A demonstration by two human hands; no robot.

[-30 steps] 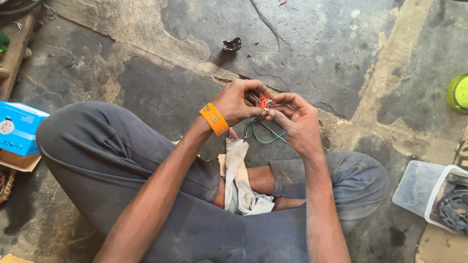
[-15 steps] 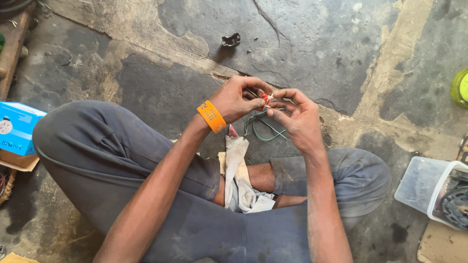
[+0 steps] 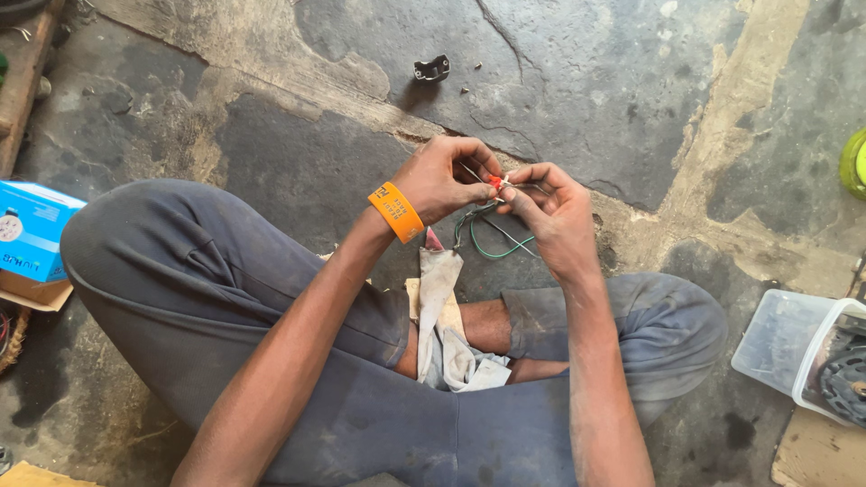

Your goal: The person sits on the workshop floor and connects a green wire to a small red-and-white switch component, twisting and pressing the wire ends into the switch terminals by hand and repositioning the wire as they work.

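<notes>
I sit cross-legged on a stone floor. My left hand (image 3: pixel 446 178), with an orange wristband (image 3: pixel 395 212) on its wrist, pinches a small red piece (image 3: pixel 495 181) at the end of thin wires. My right hand (image 3: pixel 550 209) meets it fingertip to fingertip and grips the same wires. Green and dark wires (image 3: pixel 492 239) loop down below both hands. A dirty pale cloth (image 3: pixel 444 316) lies over my lap under the hands.
A small black metal bracket (image 3: pixel 431 68) lies on the floor ahead. A blue box (image 3: pixel 29 230) sits at the left on cardboard. A clear plastic tub (image 3: pixel 794 347) with dark parts stands at the right, and a yellow-green object (image 3: pixel 854 162) shows at the right edge.
Both hands stay joined at the wires, with only small finger movements. The view has shifted slightly.
</notes>
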